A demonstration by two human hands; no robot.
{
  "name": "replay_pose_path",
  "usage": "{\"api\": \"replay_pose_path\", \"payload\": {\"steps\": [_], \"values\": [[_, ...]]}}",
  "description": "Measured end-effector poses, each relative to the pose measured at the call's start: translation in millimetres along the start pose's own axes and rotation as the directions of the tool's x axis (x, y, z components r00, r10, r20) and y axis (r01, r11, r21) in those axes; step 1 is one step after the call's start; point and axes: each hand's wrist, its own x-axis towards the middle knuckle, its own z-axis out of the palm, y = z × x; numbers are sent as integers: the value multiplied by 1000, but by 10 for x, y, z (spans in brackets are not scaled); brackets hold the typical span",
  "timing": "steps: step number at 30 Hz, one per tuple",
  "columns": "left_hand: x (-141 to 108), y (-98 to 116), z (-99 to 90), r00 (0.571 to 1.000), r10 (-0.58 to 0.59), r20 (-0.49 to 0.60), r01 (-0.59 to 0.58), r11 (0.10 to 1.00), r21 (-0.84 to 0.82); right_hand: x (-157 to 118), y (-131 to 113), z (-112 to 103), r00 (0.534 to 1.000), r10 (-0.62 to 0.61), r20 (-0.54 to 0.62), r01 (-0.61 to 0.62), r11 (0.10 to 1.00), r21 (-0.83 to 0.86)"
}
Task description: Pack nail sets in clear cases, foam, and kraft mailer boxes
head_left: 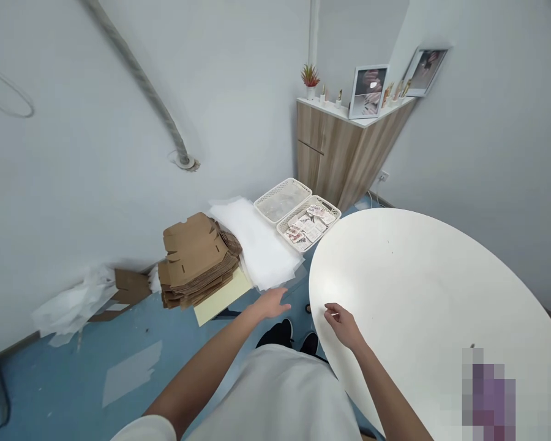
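Note:
My left hand [272,302] is stretched forward over the near edge of a stack of thin white sheets [257,245], fingers apart and holding nothing. Whether it touches the sheets I cannot tell. Over the left rim of a round white table [408,275] is my right hand [342,324], its fingers loosely bent with a gap between them and nothing visible inside. Flattened brown cardboard boxes [197,257] are piled left of the sheets. Beyond the sheets, one white plastic basket [309,246] contains several small printed packets [308,224], beside another white basket [282,201].
A wood-grain cabinet [328,144] in the corner carries picture frames [368,92], small bottles and a potted plant [310,78]. Crumpled white plastic [80,300] and a cardboard box [131,291] lie by the left wall. A blurred-out patch covers the table's lower right.

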Motion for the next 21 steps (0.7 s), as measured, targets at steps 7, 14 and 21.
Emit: {"api": "replay_pose_path", "payload": {"steps": [7, 14, 21], "values": [[584, 150, -374, 975, 68, -212, -78, 996, -36, 589, -353, -50, 997, -69, 21, 70, 995, -66], [1524, 114, -839, 972, -19, -233, -28, 980, -198, 1570, -846, 138, 996, -68, -54, 63, 993, -97], [2329, -5, -1084, 991, -82, -105, 34, 917, -398, 2428, -932, 409, 976, 167, -139, -147, 979, 142]]}}
